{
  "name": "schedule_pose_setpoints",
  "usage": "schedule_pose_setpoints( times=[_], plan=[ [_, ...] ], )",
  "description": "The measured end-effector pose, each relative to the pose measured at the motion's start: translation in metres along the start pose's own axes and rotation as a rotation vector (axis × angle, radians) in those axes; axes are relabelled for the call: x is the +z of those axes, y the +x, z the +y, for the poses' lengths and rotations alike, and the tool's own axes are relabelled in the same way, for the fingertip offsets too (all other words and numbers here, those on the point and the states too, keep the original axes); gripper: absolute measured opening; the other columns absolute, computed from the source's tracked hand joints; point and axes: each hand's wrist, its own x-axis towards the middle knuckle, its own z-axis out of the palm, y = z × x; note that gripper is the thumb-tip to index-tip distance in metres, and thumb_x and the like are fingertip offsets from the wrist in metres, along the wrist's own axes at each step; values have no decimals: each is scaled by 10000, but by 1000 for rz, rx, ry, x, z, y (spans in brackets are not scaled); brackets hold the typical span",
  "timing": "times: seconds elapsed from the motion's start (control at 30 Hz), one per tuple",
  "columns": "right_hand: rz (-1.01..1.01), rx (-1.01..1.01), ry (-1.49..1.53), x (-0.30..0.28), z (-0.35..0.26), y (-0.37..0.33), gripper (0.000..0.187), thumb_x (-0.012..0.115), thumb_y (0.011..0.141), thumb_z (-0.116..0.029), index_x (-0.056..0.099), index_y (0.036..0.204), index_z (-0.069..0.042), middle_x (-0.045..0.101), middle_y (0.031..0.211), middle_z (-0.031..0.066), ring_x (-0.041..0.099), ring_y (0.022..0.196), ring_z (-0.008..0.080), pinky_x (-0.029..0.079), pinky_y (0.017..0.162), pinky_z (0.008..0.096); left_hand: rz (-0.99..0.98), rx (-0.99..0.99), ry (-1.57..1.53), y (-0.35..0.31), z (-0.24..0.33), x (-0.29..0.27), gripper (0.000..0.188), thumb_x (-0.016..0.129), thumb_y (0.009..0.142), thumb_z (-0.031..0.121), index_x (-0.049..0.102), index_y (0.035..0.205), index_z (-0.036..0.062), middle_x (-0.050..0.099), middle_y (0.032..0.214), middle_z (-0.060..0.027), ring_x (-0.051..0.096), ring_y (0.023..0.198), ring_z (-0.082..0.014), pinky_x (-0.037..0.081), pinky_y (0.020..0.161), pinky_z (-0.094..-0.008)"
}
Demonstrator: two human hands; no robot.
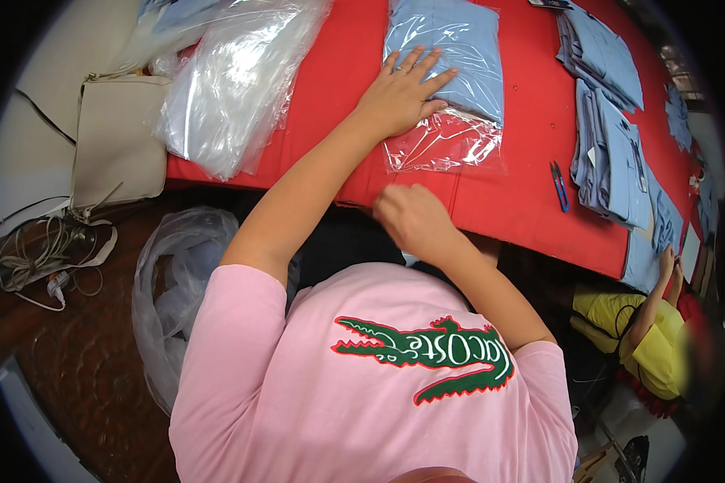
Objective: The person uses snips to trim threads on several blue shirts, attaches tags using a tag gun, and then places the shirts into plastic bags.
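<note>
A folded light-blue shirt (471,48) lies on the red-covered table inside a clear plastic bag (447,145), whose loose end stretches toward me. My left hand (401,95) rests flat on the bagged shirt, fingers spread, a ring on one of them. Close to the table's front edge is my right hand (415,219), its fingers curled in and slightly blurred; whether anything is pinched in them is hidden. To the left sits a pile of clear plastic bags (229,84). Blue-handled thread snips (559,187) lie on the red cloth (515,205) to the right.
Folded blue shirts form stacks (608,161) along the table's right side. A beige handbag (119,141) stands at the left, above coiled cables (52,249). Below the table edge is a translucent plastic sack (165,282). A person in yellow (660,346) handles blue cloth at far right.
</note>
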Motion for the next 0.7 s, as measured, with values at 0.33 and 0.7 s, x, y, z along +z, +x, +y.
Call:
schedule_pose_setpoints(
  times=[0.33, 0.7],
  plan=[
    [277, 279, -23, -37, 53, 3, 152, 795, 868, -99, 719, 995, -62, 676, 1028, 74, 652, 959, 294, 514, 856, 444, 10, 9, 18, 1, 0, -3, 657, 540, 1073, 591, 410, 1679, 372, 353, 1765, -76, 325, 1621, -334, 243, 1320, -588],
    [393, 51, -208, -24, 45, -17, 172, 736, 836, -61, 716, 998, -9, 701, 997, 118, 686, 901, 275, 581, 805, 390, -21, 0, 7, 5, 1, -3, 648, 544, 1075, 581, 410, 1677, 379, 351, 1766, -79, 328, 1622, -332, 245, 1320, -578]
  ],
)
